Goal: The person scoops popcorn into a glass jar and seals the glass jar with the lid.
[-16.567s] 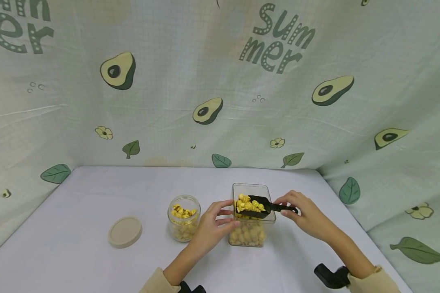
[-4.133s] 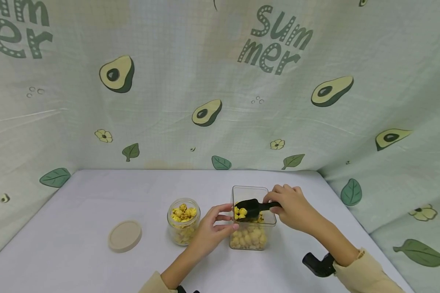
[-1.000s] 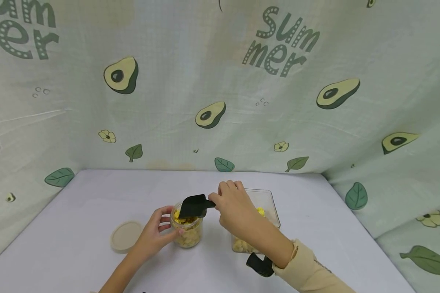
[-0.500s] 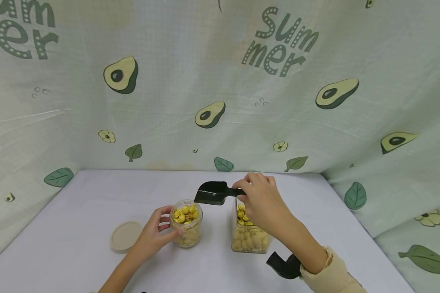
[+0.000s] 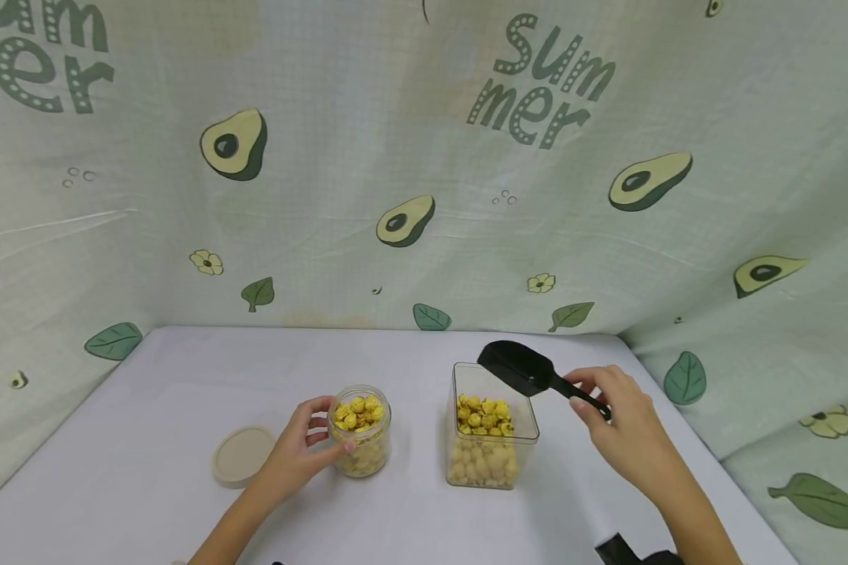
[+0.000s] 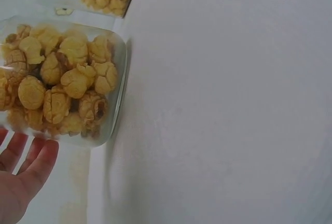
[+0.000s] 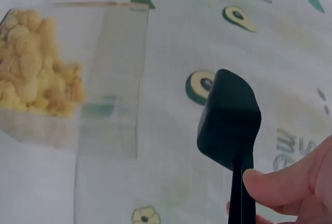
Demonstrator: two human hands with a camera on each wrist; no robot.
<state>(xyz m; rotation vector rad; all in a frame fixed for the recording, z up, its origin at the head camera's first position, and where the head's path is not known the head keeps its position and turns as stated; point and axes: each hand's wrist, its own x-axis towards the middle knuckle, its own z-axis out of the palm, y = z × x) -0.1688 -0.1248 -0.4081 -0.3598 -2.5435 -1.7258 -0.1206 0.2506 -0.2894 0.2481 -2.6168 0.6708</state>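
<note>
My right hand (image 5: 622, 424) grips the handle of a black scoop (image 5: 519, 367), raised over the back right of a clear square container (image 5: 491, 463). No popcorn shows in the scoop. Yellow popcorn (image 5: 484, 416) fills the lower part of the container. With fingers and thumb at its sides, my left hand (image 5: 300, 451) holds a round clear jar (image 5: 363, 463), which stands upright on the table and has popcorn up near its rim. The left wrist view shows the jar (image 6: 62, 84) close up with fingertips against it; in the right wrist view, thumb and fingers pinch the scoop handle (image 7: 241, 198).
A round beige lid (image 5: 243, 457) lies flat on the white table (image 5: 148, 439), left of the jar. Behind the table hangs a pale green cloth (image 5: 311, 196) printed with avocados and leaves. A black wrist mount (image 5: 636, 553) sits at the right forearm.
My right hand has carried the scoop from over the jar rightward to above the square container. The popcorn in the jar stands higher than earlier. The left hand has moved from the container to the jar.
</note>
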